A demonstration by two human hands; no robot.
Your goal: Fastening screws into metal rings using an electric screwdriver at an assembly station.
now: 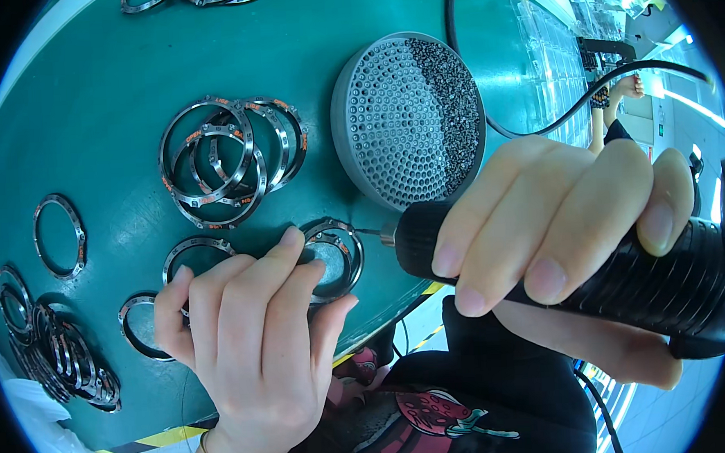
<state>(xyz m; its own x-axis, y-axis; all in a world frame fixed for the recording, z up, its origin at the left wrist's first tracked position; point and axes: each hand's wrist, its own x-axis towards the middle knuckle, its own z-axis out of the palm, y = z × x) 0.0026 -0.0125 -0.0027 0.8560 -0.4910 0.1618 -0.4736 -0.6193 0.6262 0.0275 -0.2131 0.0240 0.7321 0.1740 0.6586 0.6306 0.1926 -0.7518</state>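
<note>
My right hand [543,225] is wrapped around a black electric screwdriver [669,284], which lies nearly level and points left. Its thin bit reaches the right edge of a metal watch bezel ring [355,264]; whether the tip sits in a screw is too small to tell. My left hand [254,347] grips that ring from the left, fingertips at its far side and thumb at its near side. Two more rings, an upper one [185,246] and a lower one [130,321], lie partly hidden by the left hand's fingers.
Just beyond the screwdriver stands a round grey dimpled tray [374,127] with small dark screws [454,99] heaped at its right. Loose bezel rings [213,197] overlap farther left, and more are piled [66,357] at the far left. A black cable [554,126] curves behind.
</note>
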